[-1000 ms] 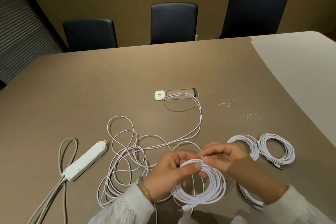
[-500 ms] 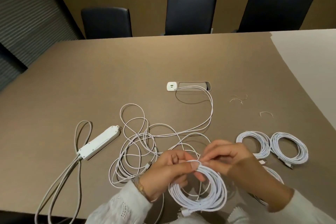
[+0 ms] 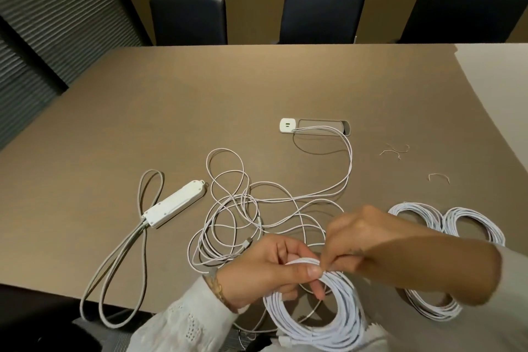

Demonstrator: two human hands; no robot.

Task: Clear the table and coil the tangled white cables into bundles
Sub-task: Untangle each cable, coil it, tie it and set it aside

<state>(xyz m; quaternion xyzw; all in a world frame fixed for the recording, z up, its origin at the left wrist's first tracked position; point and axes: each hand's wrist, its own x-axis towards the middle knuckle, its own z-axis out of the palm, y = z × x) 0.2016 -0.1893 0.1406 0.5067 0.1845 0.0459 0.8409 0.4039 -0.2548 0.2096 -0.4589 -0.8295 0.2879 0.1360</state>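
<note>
- The left hand (image 3: pixel 274 268) comes in from the lower left, palm turned inward, its wrist in a white lace sleeve (image 3: pixel 183 326) with a gold bracelet (image 3: pixel 215 287).
- Its grip is closed on the top of a coiled white cable bundle (image 3: pixel 320 320): thumb laid across the strands, fingers curled behind them.
- The bundle hangs below that hand at the near edge of the brown surface (image 3: pixel 200 111), its loops stacked neatly together.
- The right hand (image 3: pixel 360 237) reaches across from the right, knuckles up, forearm passing over another coil (image 3: pixel 434 308) lying on the surface.
- Its fingertips are pressed together in a pinch at the top of the held bundle, right against the left thumb; what exactly they pinch is too small to tell.
- A loose tangle of white cable (image 3: pixel 257 208) sprawls on the surface just beyond the hands, one strand running up to a white charger (image 3: pixel 287 125) beside a recessed slot.
- Two finished coils (image 3: pixel 445 217) lie side by side, touching, to the right.
- A white power strip (image 3: pixel 177 203) with a grey cord lies to the left.
- Short wire ties (image 3: pixel 395 150) lie scattered at the far right.
</note>
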